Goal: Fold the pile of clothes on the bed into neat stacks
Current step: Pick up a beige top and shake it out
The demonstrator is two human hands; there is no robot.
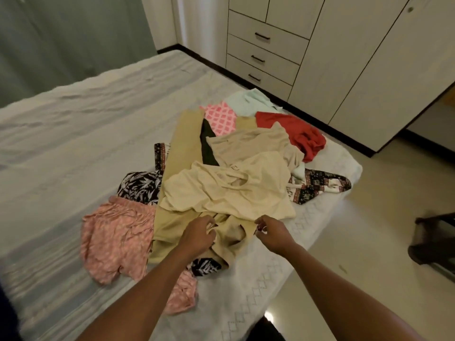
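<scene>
A loose pile of clothes lies on the near right part of the bed (73, 134). On top is a cream T-shirt (229, 190), with a beige shirt (248, 141) behind it and long tan trousers (182, 148) beneath. My left hand (198, 233) grips a bunched fold of the tan fabric at the pile's near edge. My right hand (272, 233) pinches the near hem of the tan cloth a short way to the right. A pink patterned garment (115, 237) lies to the left, and a black leaf-print piece (140, 187) is beside it.
A red garment (295, 131), a pink-and-white check piece (220, 118) and a mint top (248, 100) lie at the pile's far side. An elephant-print cloth (320, 187) hangs by the bed's right edge. A wardrobe with drawers (266, 60) stands beyond. A dark object (435, 239) sits on the floor.
</scene>
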